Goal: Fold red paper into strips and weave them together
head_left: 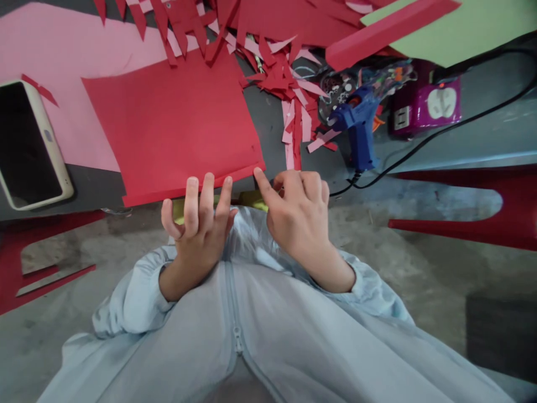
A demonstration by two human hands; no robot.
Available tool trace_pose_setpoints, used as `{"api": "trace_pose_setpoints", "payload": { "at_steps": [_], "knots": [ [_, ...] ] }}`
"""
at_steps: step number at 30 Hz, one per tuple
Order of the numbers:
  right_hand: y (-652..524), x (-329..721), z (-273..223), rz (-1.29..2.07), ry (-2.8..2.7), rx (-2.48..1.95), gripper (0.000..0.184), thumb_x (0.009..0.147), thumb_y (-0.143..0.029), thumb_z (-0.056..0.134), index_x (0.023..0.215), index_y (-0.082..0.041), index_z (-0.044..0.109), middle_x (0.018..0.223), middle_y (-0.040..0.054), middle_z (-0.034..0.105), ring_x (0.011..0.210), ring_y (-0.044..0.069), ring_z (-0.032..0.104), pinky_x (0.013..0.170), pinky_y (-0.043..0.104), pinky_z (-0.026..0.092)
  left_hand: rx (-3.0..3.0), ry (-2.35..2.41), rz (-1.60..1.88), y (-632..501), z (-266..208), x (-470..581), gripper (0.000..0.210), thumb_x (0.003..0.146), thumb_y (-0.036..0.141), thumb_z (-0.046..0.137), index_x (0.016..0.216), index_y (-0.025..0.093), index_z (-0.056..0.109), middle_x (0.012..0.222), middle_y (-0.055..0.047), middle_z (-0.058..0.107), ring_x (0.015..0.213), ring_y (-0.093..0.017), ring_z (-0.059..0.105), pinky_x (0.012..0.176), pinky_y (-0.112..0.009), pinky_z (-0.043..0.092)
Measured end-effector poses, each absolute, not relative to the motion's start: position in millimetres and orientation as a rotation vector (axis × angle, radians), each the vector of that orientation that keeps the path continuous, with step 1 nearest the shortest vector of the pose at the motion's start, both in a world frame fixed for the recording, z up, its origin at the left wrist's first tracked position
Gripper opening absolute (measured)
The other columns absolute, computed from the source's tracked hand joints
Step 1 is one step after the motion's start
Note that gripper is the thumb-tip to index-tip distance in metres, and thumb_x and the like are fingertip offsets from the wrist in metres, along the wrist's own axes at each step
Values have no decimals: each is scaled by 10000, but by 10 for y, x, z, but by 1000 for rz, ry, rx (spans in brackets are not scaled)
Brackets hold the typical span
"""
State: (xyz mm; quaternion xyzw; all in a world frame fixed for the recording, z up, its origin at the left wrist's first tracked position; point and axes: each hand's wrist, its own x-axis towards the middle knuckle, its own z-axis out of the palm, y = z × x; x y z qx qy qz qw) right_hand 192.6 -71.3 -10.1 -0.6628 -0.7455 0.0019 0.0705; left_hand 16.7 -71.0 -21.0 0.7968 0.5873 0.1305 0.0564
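Observation:
A sheet of red paper (pixel 180 123) lies on the grey table in front of me, with a narrow strip folded up along its near edge. My left hand (pixel 201 218) rests at that fold, its fingers spread and the tips touching the folded strip. At the right end of the fold, my right hand (pixel 300 207) presses down with its index finger stretched out on the corner. Its other fingers are curled in toward the palm, and nothing shows in them.
A phone (pixel 31 145) lies left on pink paper (pixel 67 67). Red and pink paper scraps (pixel 289 84) are heaped at the back. To the right stand a blue glue gun (pixel 358 123), its black cord, and a purple box (pixel 428 106). Red stools (pixel 516 207) flank the table.

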Motion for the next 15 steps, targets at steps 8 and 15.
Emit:
{"api": "trace_pose_setpoints", "payload": {
  "at_steps": [8,15],
  "knots": [
    [-722,1863,-100,-33,-2244,-2004,515,909,-85,450,1378,-229,608,890,90,580,905,242,444,768,387,357,2296,1842,410,-811,-210,79,527,968,521,534,1480,414,480,1550,-70,512,1503,-367,351,1199,-676,50],
    [-732,1872,-108,-73,-2262,-1985,539,887,-53,432,1354,-231,636,856,88,568,865,235,441,726,379,362,2181,1883,298,-884,-104,-108,537,962,492,566,1486,459,452,1591,-66,455,1514,-389,324,1186,-735,72]
  ]
}}
